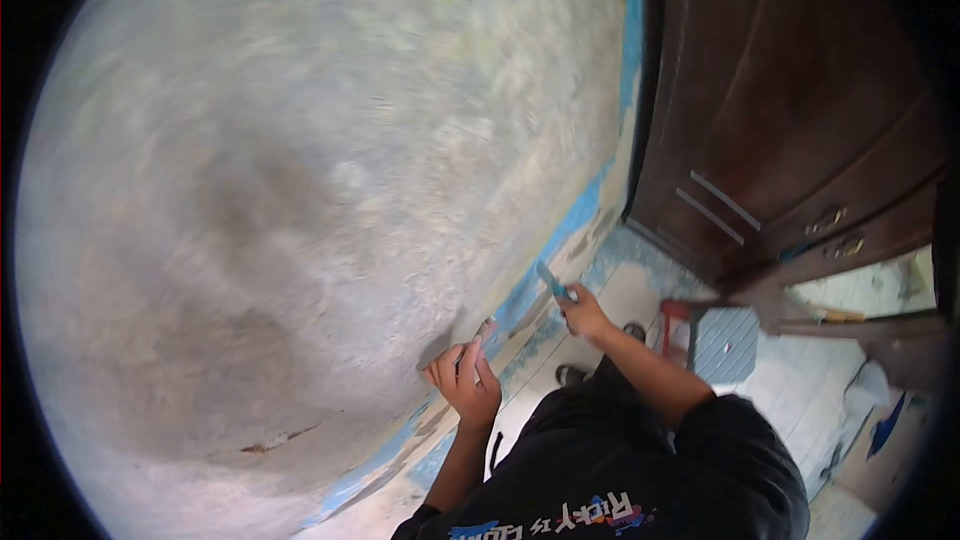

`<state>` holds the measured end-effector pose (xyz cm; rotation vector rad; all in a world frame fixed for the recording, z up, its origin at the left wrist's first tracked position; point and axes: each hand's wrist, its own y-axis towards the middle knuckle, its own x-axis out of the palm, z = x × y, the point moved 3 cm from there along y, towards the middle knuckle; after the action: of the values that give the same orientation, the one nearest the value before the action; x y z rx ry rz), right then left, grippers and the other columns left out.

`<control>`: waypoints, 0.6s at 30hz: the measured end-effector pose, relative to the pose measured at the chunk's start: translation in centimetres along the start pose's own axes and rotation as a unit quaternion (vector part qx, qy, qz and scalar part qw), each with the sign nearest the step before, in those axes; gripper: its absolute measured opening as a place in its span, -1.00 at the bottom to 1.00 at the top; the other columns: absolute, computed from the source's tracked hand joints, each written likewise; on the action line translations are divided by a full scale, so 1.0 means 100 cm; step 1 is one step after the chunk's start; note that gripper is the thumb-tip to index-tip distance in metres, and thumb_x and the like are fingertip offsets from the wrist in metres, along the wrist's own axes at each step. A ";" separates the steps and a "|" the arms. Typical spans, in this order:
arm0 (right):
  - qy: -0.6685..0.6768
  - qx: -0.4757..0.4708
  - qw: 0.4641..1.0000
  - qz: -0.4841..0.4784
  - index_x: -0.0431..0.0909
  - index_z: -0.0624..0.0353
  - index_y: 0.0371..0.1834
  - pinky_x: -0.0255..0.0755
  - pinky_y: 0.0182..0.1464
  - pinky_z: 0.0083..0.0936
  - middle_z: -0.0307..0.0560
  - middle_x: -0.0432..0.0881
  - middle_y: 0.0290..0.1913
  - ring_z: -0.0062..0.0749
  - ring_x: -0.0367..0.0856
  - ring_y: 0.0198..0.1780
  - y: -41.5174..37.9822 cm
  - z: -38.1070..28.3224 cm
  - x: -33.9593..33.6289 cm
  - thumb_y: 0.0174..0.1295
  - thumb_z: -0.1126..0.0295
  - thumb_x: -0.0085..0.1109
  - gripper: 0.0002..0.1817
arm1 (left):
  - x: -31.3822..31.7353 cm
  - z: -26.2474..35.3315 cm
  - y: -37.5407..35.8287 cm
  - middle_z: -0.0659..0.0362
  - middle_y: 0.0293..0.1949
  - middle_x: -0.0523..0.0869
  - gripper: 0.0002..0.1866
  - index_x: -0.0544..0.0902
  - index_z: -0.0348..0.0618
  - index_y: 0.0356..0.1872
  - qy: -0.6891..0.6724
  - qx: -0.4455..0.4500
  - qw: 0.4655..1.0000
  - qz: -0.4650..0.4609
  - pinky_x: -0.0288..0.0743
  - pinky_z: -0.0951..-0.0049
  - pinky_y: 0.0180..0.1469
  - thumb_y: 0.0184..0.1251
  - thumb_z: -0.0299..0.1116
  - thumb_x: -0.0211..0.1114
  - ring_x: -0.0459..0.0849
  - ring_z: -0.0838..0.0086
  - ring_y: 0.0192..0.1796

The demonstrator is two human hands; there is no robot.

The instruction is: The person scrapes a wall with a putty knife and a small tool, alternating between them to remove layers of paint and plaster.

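My right hand point(583, 314) is closed around the handle of a putty knife point(548, 278) with a teal handle. Its blade points up and left, over the blue strip point(575, 215) of the wall. Lower and to the left, my left hand point(465, 387) is raised close to the wall, fingers curled. Between its fingertips is a small flat metal-looking piece point(487, 327), whose kind I cannot tell. The wall point(330, 190) fills the left side, rough grey and patchy with darker stains; a crack point(280, 438) runs near its bottom.
A dark brown wooden cabinet point(780, 110) with metal handles stands at the right. By my feet is a grey-topped stool point(724, 345) with a red part point(675, 325). The pale tiled floor point(790, 395) has blue patches along the wall. A mirror-like panel point(870, 285) is at right.
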<state>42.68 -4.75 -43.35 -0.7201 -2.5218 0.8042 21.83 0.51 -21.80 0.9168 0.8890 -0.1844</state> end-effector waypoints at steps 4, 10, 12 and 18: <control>0.088 0.079 0.991 0.055 0.38 0.08 0.28 0.19 -0.64 -0.47 -0.16 0.47 -0.40 -0.53 0.28 -0.65 -0.043 -0.001 -0.032 0.53 0.29 0.13 -0.66 | -0.010 0.002 0.005 0.15 -0.11 0.63 -0.75 0.79 -0.06 -0.04 0.003 -0.021 0.998 0.066 0.28 0.13 0.13 0.29 -0.56 0.37 0.59 0.20 -0.06; -0.079 0.082 0.992 0.058 0.45 0.09 0.23 0.26 -0.61 -0.45 -0.10 0.54 -0.35 -0.46 0.42 -0.58 -0.026 -0.019 -0.081 0.49 0.26 0.18 -0.66 | -0.008 0.000 0.008 0.16 -0.13 0.62 -0.73 0.80 -0.06 -0.05 0.061 -0.073 0.988 0.120 0.27 0.15 0.14 0.29 -0.59 0.34 0.59 0.22 -0.06; -0.291 -0.018 0.956 0.037 0.51 0.14 0.22 0.45 -0.45 -0.29 0.06 0.66 -0.21 -0.24 0.61 -0.43 -0.008 -0.040 -0.097 0.44 0.21 0.23 -0.61 | -0.002 0.008 0.009 0.16 -0.15 0.61 -0.74 0.80 -0.07 -0.06 0.074 -0.110 0.982 0.134 0.27 0.17 0.14 0.30 -0.60 0.32 0.59 0.23 -0.06; -0.635 -0.072 0.763 -0.098 0.55 0.26 0.18 0.50 0.23 -0.03 0.38 0.70 0.07 0.26 0.65 0.20 0.038 -0.098 -0.101 0.35 0.10 0.30 -0.49 | 0.030 0.036 0.006 0.08 -0.11 0.72 -0.64 0.72 -0.15 0.10 0.038 -0.231 0.951 0.200 0.27 0.20 0.12 0.27 -0.62 0.36 0.66 0.19 -0.01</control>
<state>56.96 -3.81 -40.41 0.2627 -3.7602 1.3081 26.17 -1.12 -22.58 0.6475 0.7524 0.3990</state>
